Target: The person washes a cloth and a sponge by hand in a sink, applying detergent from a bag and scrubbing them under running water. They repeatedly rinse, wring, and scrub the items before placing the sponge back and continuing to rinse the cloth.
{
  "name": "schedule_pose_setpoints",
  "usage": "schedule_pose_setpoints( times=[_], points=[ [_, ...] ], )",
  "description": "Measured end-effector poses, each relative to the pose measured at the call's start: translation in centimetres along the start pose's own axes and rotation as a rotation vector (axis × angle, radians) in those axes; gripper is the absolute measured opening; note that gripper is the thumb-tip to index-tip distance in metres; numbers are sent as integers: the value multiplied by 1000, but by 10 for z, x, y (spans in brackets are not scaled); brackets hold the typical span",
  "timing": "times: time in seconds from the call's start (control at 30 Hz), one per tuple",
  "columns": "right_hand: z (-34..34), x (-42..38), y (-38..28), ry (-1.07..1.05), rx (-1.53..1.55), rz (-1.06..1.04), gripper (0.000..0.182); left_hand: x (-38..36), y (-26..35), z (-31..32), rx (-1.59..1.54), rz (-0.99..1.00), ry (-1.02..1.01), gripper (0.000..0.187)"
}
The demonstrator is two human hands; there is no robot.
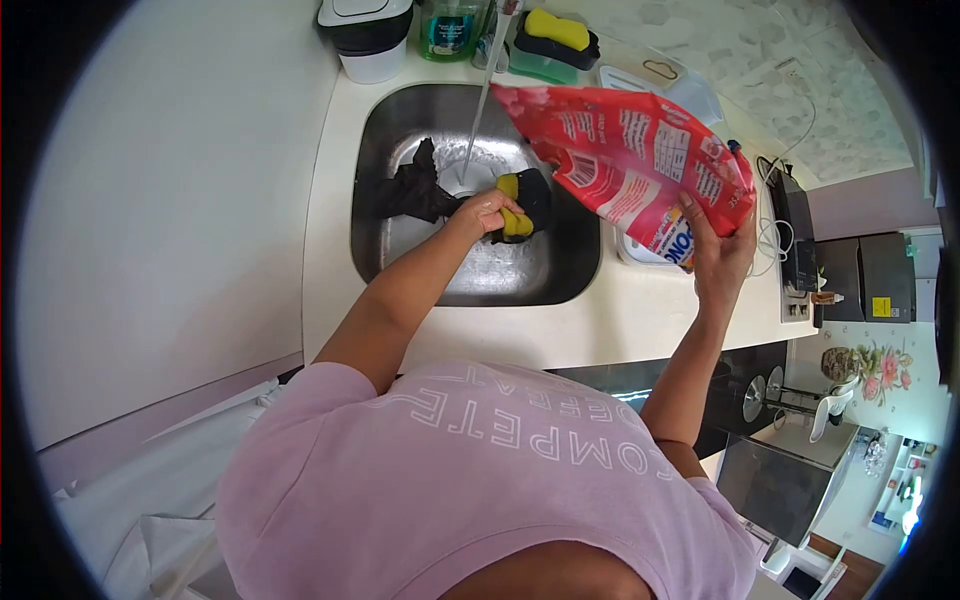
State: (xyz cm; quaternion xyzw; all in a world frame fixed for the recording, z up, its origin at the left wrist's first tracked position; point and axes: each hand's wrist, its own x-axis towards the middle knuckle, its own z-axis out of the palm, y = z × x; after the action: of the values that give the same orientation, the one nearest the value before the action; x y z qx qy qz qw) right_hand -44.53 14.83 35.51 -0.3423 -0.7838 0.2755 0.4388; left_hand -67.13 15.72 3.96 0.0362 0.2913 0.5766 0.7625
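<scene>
In the sink (375,265) my left hand (488,212) is closed on a black-and-yellow cloth (514,225), bunched up with part of it spread to the right. A dark wet cloth (422,190) lies in the basin just left of that hand. Water (476,125) runs in a thin stream from the tap (508,8) into the basin. My right hand (722,250) grips a large red printed pouch (640,150) by its right end. The pouch is tilted, its narrow left corner over the sink's right rim.
Behind the sink stand a white-and-black bin (370,40), a green soap bottle (448,30) and a yellow sponge (557,30) on a black holder. A white tub (632,250) is partly hidden below the pouch. Farther right, a white cable (775,235) lies near a black stove (797,225).
</scene>
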Motion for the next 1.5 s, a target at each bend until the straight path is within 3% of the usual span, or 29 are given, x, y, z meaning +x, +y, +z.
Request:
schedule_pose_setpoints(
  times=[0.13,0.4,0.67,0.8,0.9,0.97,1.0,1.07,1.1,1.13,1.2,1.23,1.3,1.4,1.47,1.5],
  points=[
    [4,2,-5,23,-2,6,39,-6,-2,-3,-46,17,109,36],
    [4,1,-4,4,-113,0,38,-13,4,-4,17,51,109,38],
    [7,3,1,31,-176,-39,37,-17,8,9,36,-102,173,19],
    [8,5,-3,2,-129,24,36,-12,5,21,69,-120,144,24],
    [8,7,-4,-1,-130,7,35,-8,5,28,250,-79,163,27],
    [8,6,-1,-3,-165,2,35,-1,3,33,835,236,346,27],
    [7,7,5,24,-173,-47,34,1,2,35,832,235,345,27],
    [8,8,8,50,-178,-88,33,-4,11,52,1568,609,287,29],
    [8,8,6,55,-202,-92,33,-33,10,80,1675,772,250,32],
    [7,8,5,59,-227,-97,33,-30,4,87,1876,500,361,31],
    [8,8,4,24,-242,-57,33,-23,-19,70,2184,573,179,32],
    [8,10,4,-7,-253,-19,34,-15,-30,59,2183,565,178,32],
    [8,7,10,17,-204,-31,34,-2,-48,34,2257,-203,-218,33],
    [7,5,11,24,-182,-51,34,-8,-53,12,2260,-171,-325,29],
    [6,2,12,9,-199,-61,34,-21,-37,25,2336,-267,-365,27],
    [6,2,15,6,-179,-66,34,-15,-30,11,2269,-85,-255,26]
  ],
)
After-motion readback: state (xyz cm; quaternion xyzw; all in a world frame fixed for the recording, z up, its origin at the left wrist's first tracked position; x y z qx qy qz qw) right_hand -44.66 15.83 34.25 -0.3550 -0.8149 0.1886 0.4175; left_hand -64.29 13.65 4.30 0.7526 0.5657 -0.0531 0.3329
